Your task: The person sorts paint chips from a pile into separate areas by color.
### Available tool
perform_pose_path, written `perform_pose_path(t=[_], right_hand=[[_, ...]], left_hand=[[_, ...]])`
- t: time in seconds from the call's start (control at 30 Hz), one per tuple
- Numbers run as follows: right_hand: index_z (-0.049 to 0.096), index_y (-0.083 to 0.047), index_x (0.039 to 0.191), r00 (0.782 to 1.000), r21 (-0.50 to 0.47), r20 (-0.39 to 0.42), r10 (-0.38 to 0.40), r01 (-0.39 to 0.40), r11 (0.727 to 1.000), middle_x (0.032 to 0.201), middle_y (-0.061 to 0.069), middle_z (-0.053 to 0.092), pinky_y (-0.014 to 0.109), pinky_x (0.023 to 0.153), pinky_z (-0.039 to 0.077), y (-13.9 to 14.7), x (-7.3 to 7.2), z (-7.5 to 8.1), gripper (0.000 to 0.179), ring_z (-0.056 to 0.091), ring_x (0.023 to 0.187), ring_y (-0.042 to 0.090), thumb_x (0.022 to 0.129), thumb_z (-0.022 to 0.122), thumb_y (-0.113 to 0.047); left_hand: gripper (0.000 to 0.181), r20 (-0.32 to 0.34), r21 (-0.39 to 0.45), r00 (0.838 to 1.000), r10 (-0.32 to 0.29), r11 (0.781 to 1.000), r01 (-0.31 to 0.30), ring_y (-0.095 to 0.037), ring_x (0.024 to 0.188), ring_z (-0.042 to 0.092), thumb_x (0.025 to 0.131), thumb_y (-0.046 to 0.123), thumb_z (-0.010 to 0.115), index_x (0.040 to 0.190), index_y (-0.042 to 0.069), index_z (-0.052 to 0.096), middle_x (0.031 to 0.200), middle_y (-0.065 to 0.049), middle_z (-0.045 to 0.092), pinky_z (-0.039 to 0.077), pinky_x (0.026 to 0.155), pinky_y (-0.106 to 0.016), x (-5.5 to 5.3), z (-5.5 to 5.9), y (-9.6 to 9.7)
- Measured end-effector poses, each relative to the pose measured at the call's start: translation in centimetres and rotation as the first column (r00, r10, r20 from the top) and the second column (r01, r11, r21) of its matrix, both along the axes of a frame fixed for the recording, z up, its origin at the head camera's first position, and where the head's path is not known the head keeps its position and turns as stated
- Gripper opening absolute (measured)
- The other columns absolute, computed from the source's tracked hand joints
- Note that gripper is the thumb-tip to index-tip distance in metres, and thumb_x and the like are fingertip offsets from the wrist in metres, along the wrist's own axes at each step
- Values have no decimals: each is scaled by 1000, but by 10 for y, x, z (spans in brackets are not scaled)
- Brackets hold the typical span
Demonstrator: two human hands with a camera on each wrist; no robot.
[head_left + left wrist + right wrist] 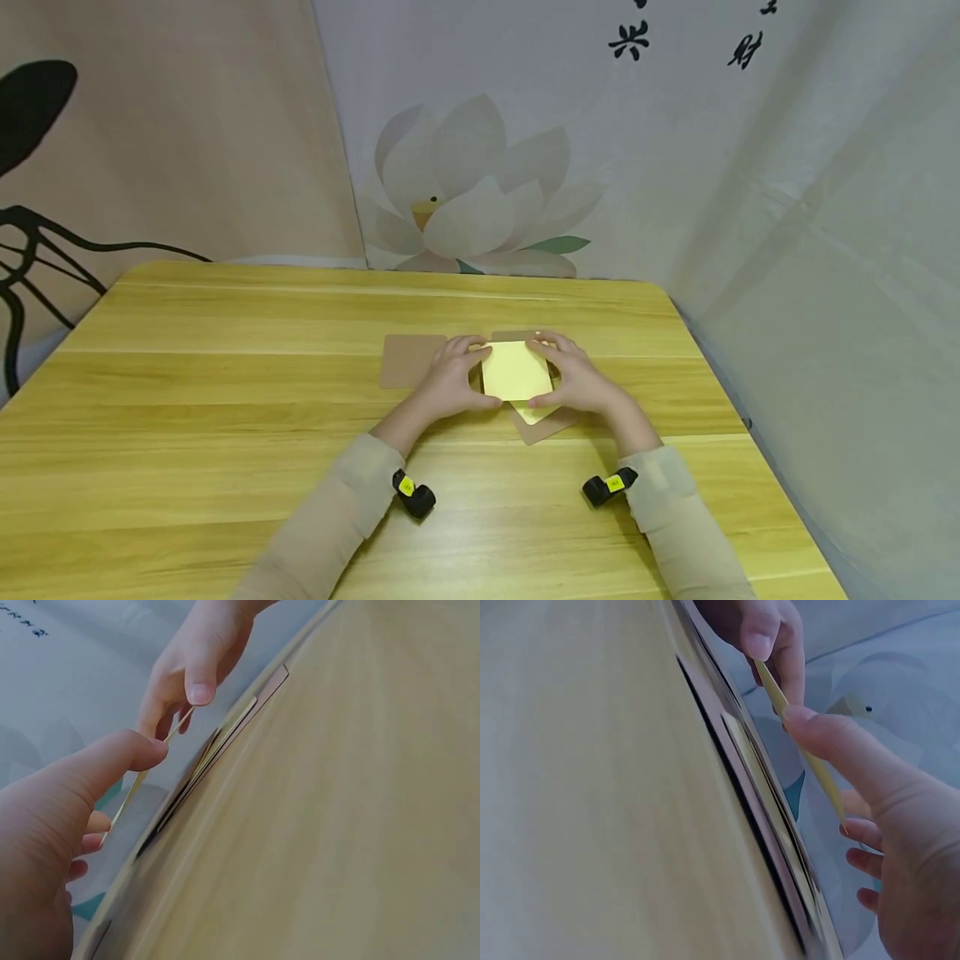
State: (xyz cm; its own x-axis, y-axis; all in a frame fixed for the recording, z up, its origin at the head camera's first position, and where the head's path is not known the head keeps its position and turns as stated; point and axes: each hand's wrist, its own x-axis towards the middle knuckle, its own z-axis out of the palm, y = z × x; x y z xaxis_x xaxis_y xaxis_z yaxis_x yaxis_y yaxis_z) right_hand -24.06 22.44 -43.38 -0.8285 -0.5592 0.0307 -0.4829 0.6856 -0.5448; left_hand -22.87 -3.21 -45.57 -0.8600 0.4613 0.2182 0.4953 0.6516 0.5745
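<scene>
A thin yellow square of paper (517,371) is held up over the table between both hands. My left hand (450,379) pinches its left side, with the thumb at the near corner and fingertips at the far one. My right hand (581,375) grips the right side the same way. In both wrist views the yellow square (135,791) shows edge-on, tilted and raised above the flat pieces. Beneath it lie another yellow square (542,413) and brown card squares (546,429), partly covered in the head view.
One more brown square (408,362) lies by itself to the left of my left hand. The wooden table (225,458) reaches back to a hanging cloth (480,167) printed with a flower. A black metal frame (45,233) stands past the table's left edge.
</scene>
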Motion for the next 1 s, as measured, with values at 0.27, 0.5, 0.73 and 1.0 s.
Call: perform_pose_path(t=[0.27,0.5,0.73,1.0], right_hand=[[36,-14,149,1000,-14,-3,6,-6,1000,153,13,24,65,104,18,-14,13,2,98,9,141,37,69,84,-45],[37,-13,148,1000,-43,6,25,-25,999,149,7,28,56,102,28,-29,25,2,100,23,134,30,68,84,-47],[36,-13,149,998,-85,36,51,-47,995,149,9,26,53,101,32,-45,36,3,99,24,134,25,68,86,-42],[33,-21,151,995,-54,58,83,-80,995,151,6,24,53,105,25,-63,46,0,101,19,137,22,68,82,-51]], left_hand=[[90,-10,21,1000,-18,1000,19,-34,136,25,67,45,84,138,2,50,144,-9,39,14,109,-57,11,2,-19],[92,-27,34,999,-31,999,32,-34,136,25,63,45,87,136,1,52,142,-9,41,14,109,-56,22,1,-37],[92,-55,61,997,-53,997,56,-33,132,30,62,42,88,136,0,52,141,-12,42,18,106,-59,35,3,-58],[95,-52,64,996,-72,995,75,-34,130,30,61,41,89,137,-1,50,140,-14,42,20,104,-60,46,2,-83]])
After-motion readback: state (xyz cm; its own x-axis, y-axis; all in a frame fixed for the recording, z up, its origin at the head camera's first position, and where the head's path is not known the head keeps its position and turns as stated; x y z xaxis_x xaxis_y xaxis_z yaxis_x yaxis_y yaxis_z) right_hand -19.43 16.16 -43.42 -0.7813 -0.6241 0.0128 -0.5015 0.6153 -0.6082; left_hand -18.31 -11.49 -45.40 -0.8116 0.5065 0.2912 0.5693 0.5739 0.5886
